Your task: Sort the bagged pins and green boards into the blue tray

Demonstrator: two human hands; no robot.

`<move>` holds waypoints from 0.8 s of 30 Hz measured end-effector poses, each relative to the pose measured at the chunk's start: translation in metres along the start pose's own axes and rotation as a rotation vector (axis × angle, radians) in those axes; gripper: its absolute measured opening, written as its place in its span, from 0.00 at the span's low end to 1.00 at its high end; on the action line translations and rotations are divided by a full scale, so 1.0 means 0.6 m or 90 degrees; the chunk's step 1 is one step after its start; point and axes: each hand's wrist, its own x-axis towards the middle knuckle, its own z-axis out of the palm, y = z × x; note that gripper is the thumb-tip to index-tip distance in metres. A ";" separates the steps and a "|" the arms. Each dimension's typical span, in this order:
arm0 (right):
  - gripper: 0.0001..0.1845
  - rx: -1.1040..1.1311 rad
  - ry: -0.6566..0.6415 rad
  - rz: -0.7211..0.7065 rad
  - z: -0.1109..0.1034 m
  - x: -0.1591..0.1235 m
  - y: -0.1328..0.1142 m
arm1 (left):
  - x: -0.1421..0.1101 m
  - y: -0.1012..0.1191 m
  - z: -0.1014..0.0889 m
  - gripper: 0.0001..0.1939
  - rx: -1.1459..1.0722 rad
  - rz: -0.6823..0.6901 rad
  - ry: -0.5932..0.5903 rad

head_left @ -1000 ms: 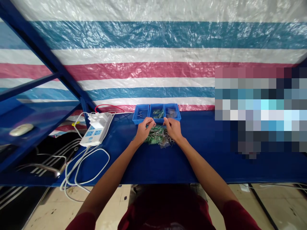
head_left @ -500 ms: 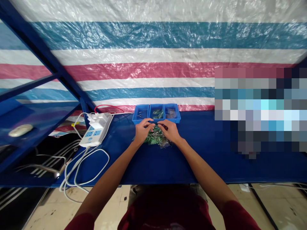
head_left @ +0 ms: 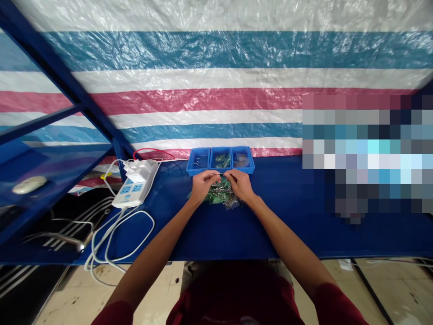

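My left hand (head_left: 202, 184) and my right hand (head_left: 241, 184) meet fingertip to fingertip above a pile on the blue table. Both are closed in a pinch on a thin metal pin (head_left: 221, 174), which bridges the small gap between them; its exact kind is too small to tell. Beneath them lies the pile of loose metal pieces and green and clear packets (head_left: 219, 195), partly hidden by my hands. Just beyond stand three joined blue bins. Thin metal pieces lie in the left bin (head_left: 193, 169), green packets in the middle bin (head_left: 221, 149), clear packets in the right bin (head_left: 251, 168).
A white power strip (head_left: 130, 194) with plugged-in adapters and looped white cables (head_left: 152, 221) occupies the table's left side. Blue frame bars (head_left: 98, 119) rise at the left, near a computer mouse (head_left: 29, 184). Striped sheeting (head_left: 209, 99) hangs behind. A pixelated patch hides the right.
My left fingers have closed and dropped slightly. The fingertips of both hands now pinch the thin metal pin, which shows between them. The bins and pile look unchanged.
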 end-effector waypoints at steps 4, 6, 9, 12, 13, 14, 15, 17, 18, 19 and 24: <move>0.21 -0.009 -0.021 0.017 -0.001 0.000 0.001 | -0.002 0.003 -0.001 0.13 0.015 0.010 -0.005; 0.22 -0.014 -0.030 0.026 -0.001 0.000 0.002 | -0.002 0.007 -0.001 0.14 0.021 0.024 -0.010; 0.22 -0.011 -0.028 0.035 -0.001 0.000 0.002 | -0.002 0.013 -0.002 0.14 0.040 0.058 -0.011; 0.20 0.003 -0.004 0.041 0.000 0.000 0.001 | -0.003 0.016 -0.003 0.13 0.061 0.083 -0.001; 0.19 0.008 0.006 0.045 0.000 0.001 0.000 | -0.003 0.017 -0.003 0.13 0.064 0.086 0.000; 0.19 0.013 0.017 0.048 0.001 0.001 -0.001 | -0.003 0.017 -0.003 0.13 0.065 0.086 0.001; 0.18 0.016 0.025 0.051 0.001 0.001 -0.002 | -0.004 0.017 -0.003 0.13 0.065 0.085 0.001; 0.18 0.020 0.038 0.051 0.001 0.001 -0.004 | -0.004 0.016 -0.003 0.14 0.065 0.078 -0.005; 0.19 0.020 0.040 0.048 0.000 0.001 -0.005 | -0.004 0.015 -0.003 0.14 0.067 0.073 -0.006; 0.19 0.021 0.036 0.045 0.000 0.001 -0.005 | -0.004 0.014 -0.003 0.14 0.068 0.068 -0.006; 0.21 0.024 0.002 0.036 -0.001 0.000 -0.005 | -0.002 0.011 -0.003 0.14 0.080 0.061 0.035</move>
